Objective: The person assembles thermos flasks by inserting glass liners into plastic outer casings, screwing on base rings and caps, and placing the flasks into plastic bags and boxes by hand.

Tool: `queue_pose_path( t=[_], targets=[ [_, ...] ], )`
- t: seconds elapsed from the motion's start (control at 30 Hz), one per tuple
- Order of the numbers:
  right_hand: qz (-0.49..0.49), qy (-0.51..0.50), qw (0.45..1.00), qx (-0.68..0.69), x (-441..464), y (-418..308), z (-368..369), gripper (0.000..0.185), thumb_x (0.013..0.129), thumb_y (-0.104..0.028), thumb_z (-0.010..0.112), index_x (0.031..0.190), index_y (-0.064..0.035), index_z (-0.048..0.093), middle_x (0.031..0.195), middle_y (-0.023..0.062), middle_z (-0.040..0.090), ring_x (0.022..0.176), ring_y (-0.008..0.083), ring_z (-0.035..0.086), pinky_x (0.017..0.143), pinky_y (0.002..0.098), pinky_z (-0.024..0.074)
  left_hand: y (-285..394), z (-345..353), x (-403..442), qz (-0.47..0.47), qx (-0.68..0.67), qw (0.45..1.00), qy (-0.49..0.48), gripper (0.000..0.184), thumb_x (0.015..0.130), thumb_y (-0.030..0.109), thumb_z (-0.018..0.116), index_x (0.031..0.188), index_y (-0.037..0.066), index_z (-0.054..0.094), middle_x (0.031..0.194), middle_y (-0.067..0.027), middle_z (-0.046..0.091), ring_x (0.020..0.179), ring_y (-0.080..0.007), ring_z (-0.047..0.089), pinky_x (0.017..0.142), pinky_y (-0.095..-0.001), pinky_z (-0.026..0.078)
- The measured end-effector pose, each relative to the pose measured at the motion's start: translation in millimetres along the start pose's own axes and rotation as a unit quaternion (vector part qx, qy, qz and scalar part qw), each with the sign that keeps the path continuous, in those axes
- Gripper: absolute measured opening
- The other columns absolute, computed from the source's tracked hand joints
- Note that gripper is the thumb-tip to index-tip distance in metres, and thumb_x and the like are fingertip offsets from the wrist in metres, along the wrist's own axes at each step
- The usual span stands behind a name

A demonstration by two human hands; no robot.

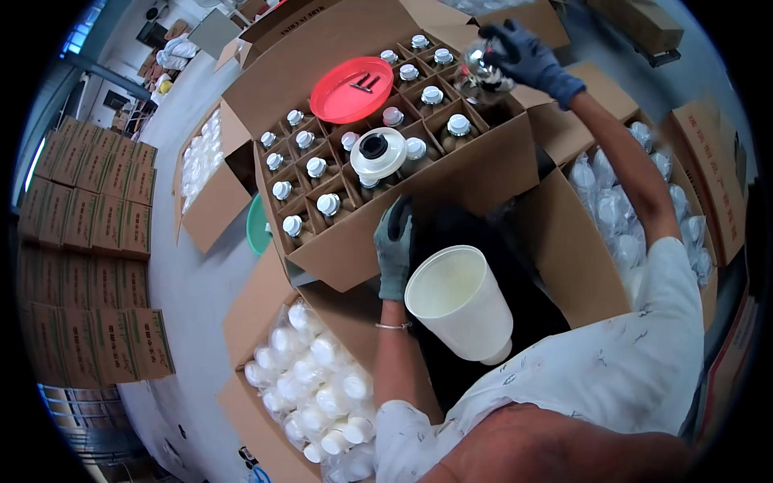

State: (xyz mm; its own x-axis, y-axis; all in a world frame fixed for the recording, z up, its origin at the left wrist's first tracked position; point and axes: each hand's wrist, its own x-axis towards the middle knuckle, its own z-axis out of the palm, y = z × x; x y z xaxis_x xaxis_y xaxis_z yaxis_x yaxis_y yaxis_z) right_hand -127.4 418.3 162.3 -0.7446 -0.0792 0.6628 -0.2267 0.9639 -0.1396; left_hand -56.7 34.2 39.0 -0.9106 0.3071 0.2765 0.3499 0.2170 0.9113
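My right hand (527, 63), in a grey glove, is raised over the far right corner of a divided carton (419, 225). Its fingers are closed round a shiny, rounded object (481, 76), blurred and glassy-looking. My left hand (394, 245), also gloved, is at the carton's front wall, its fingers apart and nothing visible in them. White-capped bottles (328, 205) stand upright in the compartments. A translucent round piece with a black centre (378, 153) sits over the front bottles. On the dividers rests a red dish (352, 90) holding small dark pieces. A white tapered container (459, 302) leans in my lap.
At lower left, an open box holds bagged white pieces (314, 378); on the right, another holds wrapped clear items (620, 209). A further open box (217, 185) and a green basin (258, 225) stand left of the carton. Stacked cartons (88, 209) line the left side.
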Motion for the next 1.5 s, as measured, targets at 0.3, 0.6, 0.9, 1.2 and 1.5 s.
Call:
queue_pose_path(
  t=[0.3, 0.6, 0.9, 1.2, 1.5],
  targets=[
    [0.261, 0.011, 0.491, 0.831, -117.3, -141.9, 31.1, 0.028, 0.094, -0.023, 0.055, 0.115, -0.0051, 0.055, 0.100, 0.0041, 0.061, 0.094, 0.0156, 0.061, 0.080, 0.0300, 0.0514, 65.0, -6.6, 1.3, 0.048, -0.235, 0.969, 0.066, 0.073, 0.085, -0.001, 0.061, 0.146, 0.010, 0.022, 0.131, -0.0046, 0.046, 0.096, -0.0111, 0.053, 0.080, -0.0227, 0.046],
    [0.071, -0.269, 0.729, 0.625, -166.4, -193.5, 13.4, 0.032, 0.096, -0.020, 0.052, 0.121, 0.0001, 0.050, 0.111, 0.0078, 0.054, 0.104, 0.0154, 0.052, 0.092, 0.0279, 0.0419, 105.9, -75.7, -23.6, 0.000, -0.081, 0.996, 0.023, 0.074, 0.073, 0.010, 0.073, 0.137, 0.000, 0.037, 0.132, -0.0106, 0.046, 0.119, -0.0202, 0.047, 0.102, -0.0337, 0.040],
    [0.156, -0.306, 0.819, 0.460, -341.9, -217.5, -87.1, 0.086, 0.072, -0.034, 0.077, 0.139, -0.0004, 0.034, 0.139, 0.0194, 0.036, 0.130, 0.0345, 0.035, 0.108, 0.0426, 0.0300, 27.9, -68.4, -242.3, -0.277, -0.301, 0.897, 0.168, 0.060, 0.088, 0.025, 0.061, 0.138, 0.003, 0.035, 0.137, -0.0107, 0.043, 0.122, -0.0235, 0.046, 0.103, -0.0366, 0.039],
    [-0.033, -0.199, 0.841, 0.503, -231.9, -238.4, -83.4, 0.078, 0.065, -0.028, 0.082, 0.130, -0.0036, 0.047, 0.128, 0.0186, 0.045, 0.118, 0.0347, 0.045, 0.098, 0.0424, 0.0395, -34.0, -64.9, -303.7, -0.241, -0.050, 0.964, 0.101, 0.062, 0.082, 0.012, 0.068, 0.136, 0.002, 0.039, 0.134, -0.0143, 0.048, 0.123, -0.0242, 0.046, 0.103, -0.0366, 0.038],
    [-0.021, -0.239, 0.817, 0.525, -213.7, -242.5, -48.2, 0.090, 0.064, -0.027, 0.083, 0.139, -0.0066, 0.038, 0.139, 0.0191, 0.040, 0.130, 0.0338, 0.038, 0.108, 0.0422, 0.0317, -46.9, -81.6, -265.1, -0.067, 0.218, 0.974, 0.007, 0.073, 0.074, 0.015, 0.076, 0.137, 0.004, 0.039, 0.135, -0.0148, 0.047, 0.127, -0.0268, 0.044, 0.105, -0.0389, 0.036]
  ],
)
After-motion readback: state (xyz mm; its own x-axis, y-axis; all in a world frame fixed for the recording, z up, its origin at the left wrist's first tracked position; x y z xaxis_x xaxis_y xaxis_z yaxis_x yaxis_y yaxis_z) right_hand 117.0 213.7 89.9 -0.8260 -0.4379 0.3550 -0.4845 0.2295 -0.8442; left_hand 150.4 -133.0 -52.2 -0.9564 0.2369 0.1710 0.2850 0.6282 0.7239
